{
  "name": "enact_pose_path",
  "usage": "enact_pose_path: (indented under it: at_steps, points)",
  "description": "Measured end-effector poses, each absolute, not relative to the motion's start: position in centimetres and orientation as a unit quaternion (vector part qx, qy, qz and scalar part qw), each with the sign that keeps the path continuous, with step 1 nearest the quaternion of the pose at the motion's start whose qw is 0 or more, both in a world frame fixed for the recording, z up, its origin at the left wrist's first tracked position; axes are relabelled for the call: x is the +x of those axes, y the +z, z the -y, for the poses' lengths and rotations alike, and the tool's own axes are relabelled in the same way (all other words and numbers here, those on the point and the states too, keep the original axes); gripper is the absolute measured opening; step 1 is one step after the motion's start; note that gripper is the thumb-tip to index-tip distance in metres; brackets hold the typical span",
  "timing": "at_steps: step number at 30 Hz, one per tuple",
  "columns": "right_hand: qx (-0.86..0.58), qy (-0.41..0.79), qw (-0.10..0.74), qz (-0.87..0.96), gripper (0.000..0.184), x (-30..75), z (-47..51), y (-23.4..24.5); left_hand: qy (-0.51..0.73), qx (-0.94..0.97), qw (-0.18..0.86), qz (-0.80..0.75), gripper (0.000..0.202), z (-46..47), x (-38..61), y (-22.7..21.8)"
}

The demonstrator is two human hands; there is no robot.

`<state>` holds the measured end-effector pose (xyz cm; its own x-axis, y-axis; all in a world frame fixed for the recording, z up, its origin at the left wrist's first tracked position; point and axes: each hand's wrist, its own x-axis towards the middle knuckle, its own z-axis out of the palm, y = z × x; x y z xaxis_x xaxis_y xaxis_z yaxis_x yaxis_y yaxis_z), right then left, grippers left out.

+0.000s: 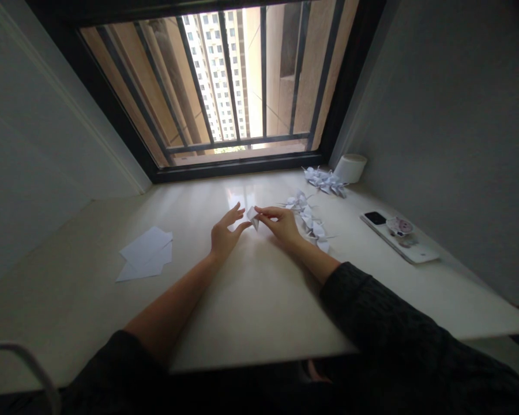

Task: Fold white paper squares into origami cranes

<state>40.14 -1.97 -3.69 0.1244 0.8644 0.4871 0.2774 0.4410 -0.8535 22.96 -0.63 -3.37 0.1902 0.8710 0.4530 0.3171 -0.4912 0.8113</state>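
Observation:
A small piece of folded white paper (253, 217) is held up above the middle of the white surface. My right hand (282, 225) pinches it from the right between thumb and fingers. On the other side, my left hand (226, 233) has its fingers apart, and its thumb tip reaches the paper's left edge; whether it touches is hard to tell. Just right of my right hand lies a row of folded paper figures (307, 216) with thin pointed ends. Farther back sits another cluster of such paper figures (325, 181). Flat paper sheets (147, 253) overlap at the left.
A white cup-like container (350, 168) stands in the back right corner. Near the right wall lies a white phone (400, 237) with a round grip on its back. The barred window (242, 167) closes off the far side. A pale cable-like curve (30, 360) crosses the lower left.

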Motion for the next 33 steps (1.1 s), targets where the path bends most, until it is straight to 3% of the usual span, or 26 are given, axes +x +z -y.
enact_pose_path:
  at_steps: [6, 16, 22, 26, 33]
  points:
    - [-0.433, 0.312, 0.589, 0.607, 0.027, 39.8, 1.9, -3.9, 0.476, 0.650, 0.462, -0.370, 0.040, -0.3, 23.1, -3.9]
    - [-0.414, 0.317, 0.599, 0.608, 0.025, 39.7, 2.1, -4.1, 0.482, 0.625, 0.461, -0.407, 0.035, 0.6, 23.0, -2.6]
    - [-0.399, 0.329, 0.594, 0.617, 0.039, 39.6, 2.3, -3.5, 0.490, 0.608, 0.486, -0.392, 0.033, 0.3, 22.9, -2.8]
    - [-0.370, 0.316, 0.571, 0.662, 0.028, 39.8, 2.2, -3.3, 0.491, 0.610, 0.491, -0.382, 0.036, 0.2, 22.7, -2.9]
    - [-0.391, 0.348, 0.547, 0.653, 0.028, 40.1, 1.8, -4.1, 0.494, 0.609, 0.489, -0.381, 0.039, 0.3, 22.9, -2.6]
